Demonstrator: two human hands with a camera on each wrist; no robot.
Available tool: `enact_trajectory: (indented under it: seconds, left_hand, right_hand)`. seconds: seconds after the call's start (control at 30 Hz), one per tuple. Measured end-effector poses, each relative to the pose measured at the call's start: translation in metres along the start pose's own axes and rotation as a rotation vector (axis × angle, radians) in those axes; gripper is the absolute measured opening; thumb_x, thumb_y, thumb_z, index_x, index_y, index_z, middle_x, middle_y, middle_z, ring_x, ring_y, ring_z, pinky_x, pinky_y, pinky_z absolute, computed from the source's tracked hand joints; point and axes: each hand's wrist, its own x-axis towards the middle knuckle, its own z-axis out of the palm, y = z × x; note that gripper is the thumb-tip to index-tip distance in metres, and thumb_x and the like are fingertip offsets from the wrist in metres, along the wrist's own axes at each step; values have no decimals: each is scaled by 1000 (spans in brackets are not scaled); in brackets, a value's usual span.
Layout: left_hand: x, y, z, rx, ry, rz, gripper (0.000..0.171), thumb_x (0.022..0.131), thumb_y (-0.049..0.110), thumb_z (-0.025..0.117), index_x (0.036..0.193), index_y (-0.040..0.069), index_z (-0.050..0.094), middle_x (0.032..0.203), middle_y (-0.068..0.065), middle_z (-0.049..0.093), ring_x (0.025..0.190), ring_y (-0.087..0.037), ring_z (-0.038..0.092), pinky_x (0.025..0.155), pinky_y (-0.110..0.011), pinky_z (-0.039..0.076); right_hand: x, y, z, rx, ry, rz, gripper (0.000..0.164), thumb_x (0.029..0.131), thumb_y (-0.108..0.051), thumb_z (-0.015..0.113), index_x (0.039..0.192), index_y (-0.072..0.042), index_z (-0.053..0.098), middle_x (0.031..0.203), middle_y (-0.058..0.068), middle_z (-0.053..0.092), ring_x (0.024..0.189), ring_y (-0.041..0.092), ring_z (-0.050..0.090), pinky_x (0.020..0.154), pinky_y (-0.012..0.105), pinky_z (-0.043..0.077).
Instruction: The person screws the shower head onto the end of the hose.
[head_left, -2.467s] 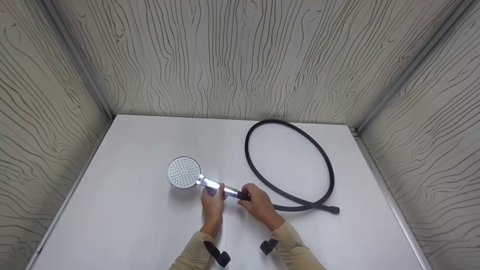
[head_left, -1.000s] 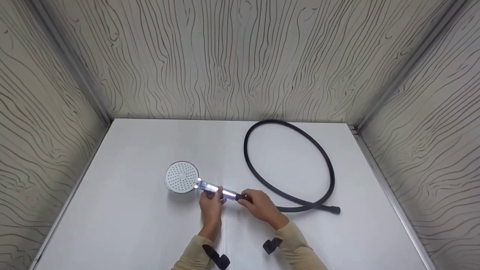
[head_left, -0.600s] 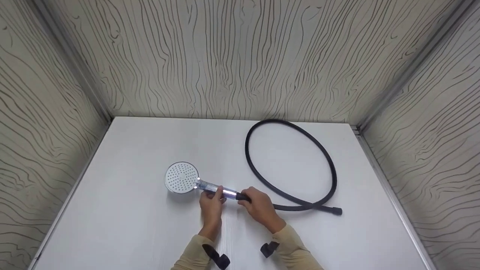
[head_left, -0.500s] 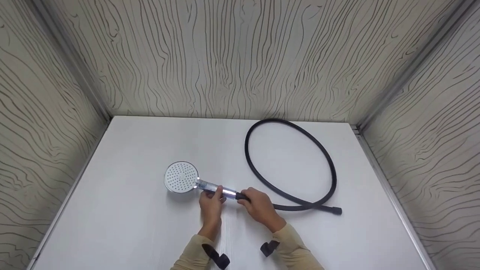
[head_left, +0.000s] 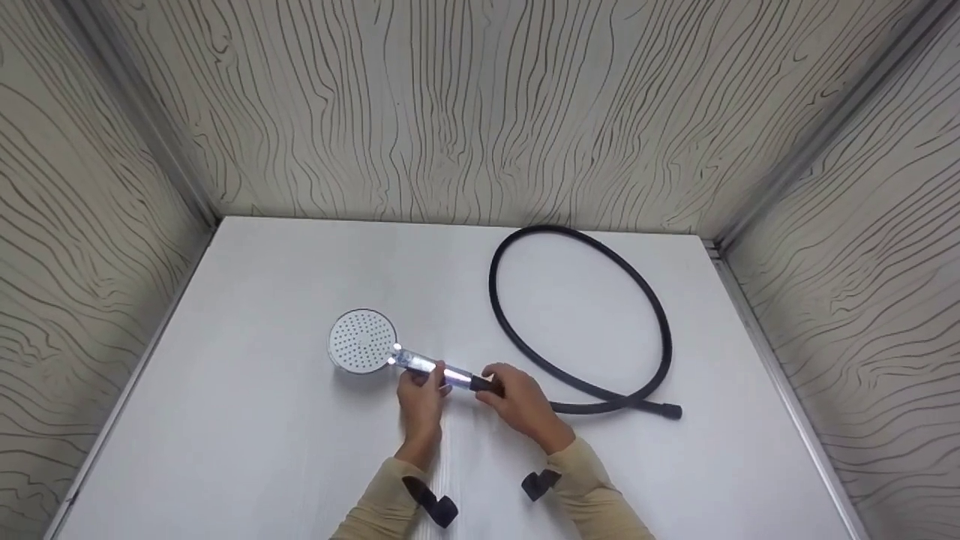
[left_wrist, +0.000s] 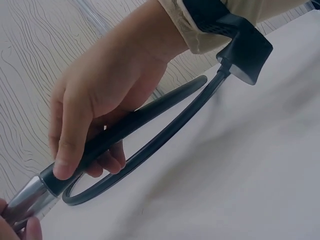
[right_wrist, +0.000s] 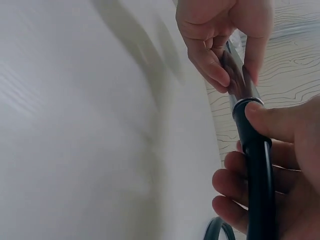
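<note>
A chrome shower head with a round white dotted face points left, held over the white table. My left hand grips its shiny handle between thumb and fingers. My right hand pinches the black end fitting of a shower hose right at the handle's lower end. In the right wrist view the fitting meets the chrome rim in line, thumb pressed on its collar. The left wrist view shows the same black fitting against the chrome, fingers curled under the hose.
The rest of the hose loops across the right side of the table, its far end fitting lying near the right edge. Patterned panels stand at the back and both sides. Black straps with camera mounts sit on both wrists.
The right fingers shift their grip on the fitting, curling closer around it a second ago and now more spread. The left hand keeps the handle; the shower head stays nearly in place.
</note>
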Motion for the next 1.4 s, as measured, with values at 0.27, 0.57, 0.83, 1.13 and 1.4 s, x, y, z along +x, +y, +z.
enact_trajectory:
  seconds: [0.27,0.57,0.83,1.13,1.4]
  left_hand:
    - [-2,1,-1,-4,-35,-9,39,96,20,61,124,-3,48,111,-18,61,98,-23,66,84,-32,58]
    - [-5,0,-2,-25,-33,2,38,97,19,60,124,-5,48,110,-19,61,96,-24,66,83,-31,58]
    - [-10,-7,-7,0,-57,7,39,98,19,57,127,-5,47,115,-20,60,97,-21,65,88,-33,56]
    - [-9,1,-4,4,-64,35,39,97,21,59,126,-3,48,114,-19,60,102,-27,66,89,-35,56]
    - [-9,4,0,43,-74,43,44,98,29,57,130,-2,49,117,-20,62,104,-26,68,95,-43,54]
  right_hand:
    - [-1,-1,4,-135,138,-126,23,85,-17,74,101,-10,60,89,1,65,77,10,60,71,26,55]
    - [-3,3,5,-163,156,-245,11,94,-19,64,91,-9,64,76,-1,62,67,6,49,61,21,47]
    - [-3,4,0,-148,-76,-123,18,99,-25,55,95,-9,64,80,-3,60,70,5,48,64,22,46]
    - [-1,0,-3,-14,-32,-38,18,95,-28,61,95,-11,68,78,-6,59,69,4,48,62,19,42]
    - [0,1,-4,-40,96,-128,12,91,-23,68,89,-12,68,73,-5,60,65,2,45,58,17,40]
